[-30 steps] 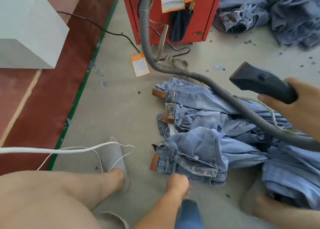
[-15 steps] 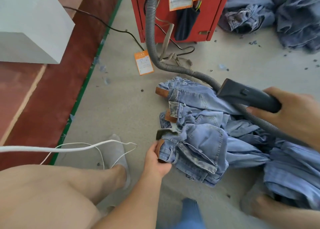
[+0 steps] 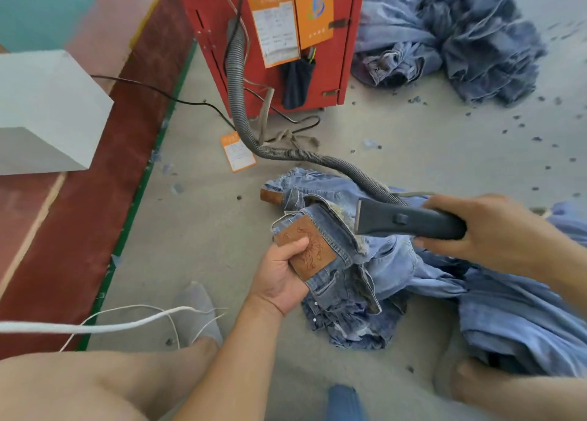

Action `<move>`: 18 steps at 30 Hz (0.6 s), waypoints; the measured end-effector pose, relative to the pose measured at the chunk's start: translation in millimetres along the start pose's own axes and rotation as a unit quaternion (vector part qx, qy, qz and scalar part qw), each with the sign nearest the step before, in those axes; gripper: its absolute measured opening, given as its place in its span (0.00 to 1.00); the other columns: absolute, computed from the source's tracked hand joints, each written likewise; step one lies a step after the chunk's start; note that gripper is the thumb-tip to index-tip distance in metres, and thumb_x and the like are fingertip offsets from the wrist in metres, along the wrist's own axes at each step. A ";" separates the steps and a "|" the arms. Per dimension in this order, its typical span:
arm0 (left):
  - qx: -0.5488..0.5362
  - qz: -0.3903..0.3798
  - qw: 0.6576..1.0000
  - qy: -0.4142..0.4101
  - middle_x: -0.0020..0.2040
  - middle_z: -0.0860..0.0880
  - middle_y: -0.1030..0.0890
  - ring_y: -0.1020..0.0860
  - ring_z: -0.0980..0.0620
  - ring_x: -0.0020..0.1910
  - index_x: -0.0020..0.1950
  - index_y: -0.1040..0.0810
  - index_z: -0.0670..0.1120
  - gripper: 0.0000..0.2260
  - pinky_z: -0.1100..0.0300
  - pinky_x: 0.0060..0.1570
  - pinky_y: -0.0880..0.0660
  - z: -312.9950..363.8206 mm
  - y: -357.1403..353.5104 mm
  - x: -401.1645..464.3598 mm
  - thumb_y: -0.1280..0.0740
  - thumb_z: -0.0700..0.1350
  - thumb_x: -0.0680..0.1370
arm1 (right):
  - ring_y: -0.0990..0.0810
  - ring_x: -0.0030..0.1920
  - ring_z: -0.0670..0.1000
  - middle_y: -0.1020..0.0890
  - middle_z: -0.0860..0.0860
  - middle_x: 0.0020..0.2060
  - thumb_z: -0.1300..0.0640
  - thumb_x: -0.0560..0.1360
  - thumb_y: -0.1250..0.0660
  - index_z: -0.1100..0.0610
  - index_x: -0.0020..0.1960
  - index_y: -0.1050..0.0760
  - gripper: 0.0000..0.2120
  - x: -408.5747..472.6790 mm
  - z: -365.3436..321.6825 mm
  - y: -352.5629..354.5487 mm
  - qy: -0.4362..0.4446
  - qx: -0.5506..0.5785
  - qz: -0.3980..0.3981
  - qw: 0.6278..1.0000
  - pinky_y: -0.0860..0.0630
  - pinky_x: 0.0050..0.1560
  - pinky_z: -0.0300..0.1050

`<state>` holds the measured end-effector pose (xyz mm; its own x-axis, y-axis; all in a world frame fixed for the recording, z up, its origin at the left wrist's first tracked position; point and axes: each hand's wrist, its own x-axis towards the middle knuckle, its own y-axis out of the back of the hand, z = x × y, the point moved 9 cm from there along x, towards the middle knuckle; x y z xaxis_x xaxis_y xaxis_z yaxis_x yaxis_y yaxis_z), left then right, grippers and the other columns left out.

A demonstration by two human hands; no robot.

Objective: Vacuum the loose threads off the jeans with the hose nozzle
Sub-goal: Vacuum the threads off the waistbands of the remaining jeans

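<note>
Light blue jeans (image 3: 355,271) lie in a heap on the grey floor. My left hand (image 3: 281,276) grips the waistband of the top pair at its brown leather patch (image 3: 309,245), lifting it off the heap. My right hand (image 3: 486,230) holds the dark flat nozzle (image 3: 403,222), whose wide mouth points left and sits right at the raised waistband. The grey ribbed hose (image 3: 241,102) runs from the nozzle back to the red vacuum cabinet (image 3: 286,39).
A second heap of darker jeans (image 3: 451,36) lies at the back right. Scraps of thread dot the floor on the right. An orange tag (image 3: 238,152) lies by the cabinet. A white block (image 3: 47,109) stands on the red strip at left. A white cord (image 3: 95,325) crosses my leg.
My left hand took hold of the top pair's waistband and lifted it. My right hand brought the nozzle down and left onto the waistband.
</note>
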<state>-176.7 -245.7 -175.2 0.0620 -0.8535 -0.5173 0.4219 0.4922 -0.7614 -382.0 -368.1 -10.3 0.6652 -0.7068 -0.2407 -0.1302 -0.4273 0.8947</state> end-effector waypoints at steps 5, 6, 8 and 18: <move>0.005 0.049 0.998 0.025 0.57 0.35 0.16 0.16 0.36 0.56 0.60 0.17 0.41 0.17 0.36 0.62 0.24 -8.5 19.2 -0.6 0.35 0.35 0.73 | 0.23 0.42 0.36 0.23 0.29 0.38 0.31 0.71 0.31 0.33 0.49 0.30 0.13 -2.9 5.0 -7.7 0.009 -0.015 -0.043 0.999 0.28 0.31 0.44; 0.000 0.061 0.998 0.032 0.56 0.35 0.16 0.16 0.36 0.55 0.60 0.17 0.41 0.17 0.37 0.62 0.23 -11.9 22.7 -1.0 0.35 0.35 0.73 | 0.23 0.42 0.37 0.22 0.30 0.38 0.30 0.71 0.32 0.33 0.49 0.29 0.13 -1.7 8.9 -7.5 0.000 -0.019 -0.046 0.999 0.26 0.32 0.46; 0.002 0.076 0.996 0.043 0.56 0.35 0.16 0.17 0.36 0.55 0.59 0.16 0.40 0.17 0.38 0.61 0.22 -16.9 26.1 -1.4 0.35 0.35 0.71 | 0.23 0.41 0.36 0.22 0.29 0.37 0.30 0.71 0.32 0.36 0.49 0.28 0.14 0.4 12.0 -7.3 -0.009 -0.026 -0.051 0.998 0.25 0.33 0.46; 0.203 -0.020 0.979 -0.021 0.59 0.35 0.18 0.18 0.38 0.56 0.63 0.20 0.38 0.15 0.42 0.61 0.21 1.9 -20.8 3.8 0.38 0.29 0.80 | 0.20 0.36 0.39 0.20 0.35 0.34 0.29 0.68 0.32 0.35 0.48 0.26 0.15 8.1 -14.6 15.8 -0.010 0.045 0.038 0.998 0.27 0.30 0.40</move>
<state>-183.5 -259.5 -160.6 0.0712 -0.8813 -0.4672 0.7494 0.3564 -0.5580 -367.9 -372.3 7.3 0.6356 -0.7502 -0.1826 -0.2458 -0.4208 0.8732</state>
